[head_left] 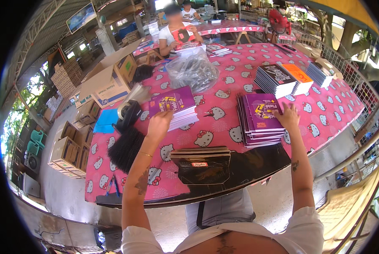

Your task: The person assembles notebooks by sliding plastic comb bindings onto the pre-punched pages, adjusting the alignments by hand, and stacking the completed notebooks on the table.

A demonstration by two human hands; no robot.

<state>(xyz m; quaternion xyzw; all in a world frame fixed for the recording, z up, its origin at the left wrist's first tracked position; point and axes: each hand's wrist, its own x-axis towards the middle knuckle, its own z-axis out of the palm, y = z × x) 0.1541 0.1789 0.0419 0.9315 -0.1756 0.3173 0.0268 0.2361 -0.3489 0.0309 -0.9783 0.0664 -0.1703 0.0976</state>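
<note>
My left hand is closed at the near left corner of a purple notebook, fingers pressed on its edge. That notebook lies tilted on a fanned stack of white-edged notebooks. With fingers spread, my right hand rests against the right side of a taller stack of purple notebooks. Between my forearms, near the table edge, lies a dark flat board piece with brown layered edges and a small label. Left of my left forearm sits a bundle of black spiral coils.
A pink patterned cloth covers the table. A tape dispenser, blue sheets, pens and an open carton are left. A clear plastic bag lies farther back. Black-covered notebooks stand right. A co-worker sits opposite.
</note>
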